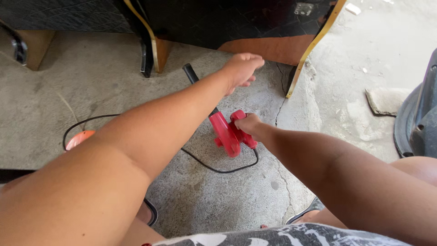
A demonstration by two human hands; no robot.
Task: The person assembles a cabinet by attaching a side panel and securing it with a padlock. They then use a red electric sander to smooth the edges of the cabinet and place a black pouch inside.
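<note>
My right hand [249, 125] grips the handle of a red electric blower [226, 133] with a black nozzle [191, 74] that points up and to the left, toward the dark panel. My left hand [242, 68] stretches forward above the nozzle, fingers loosely curled, close to the bottom edge of a dark cabinet panel [227, 23]; it holds nothing that I can see. The blower's black cord [214, 166] loops over the concrete floor below the tool.
Dark furniture panels with gold trim [314, 45] and wooden feet [161, 52] stand ahead. An orange object [79, 138] lies at the left by the cord. A dark grey plastic object [419, 123] sits at the right edge. The concrete floor [255, 191] is cracked.
</note>
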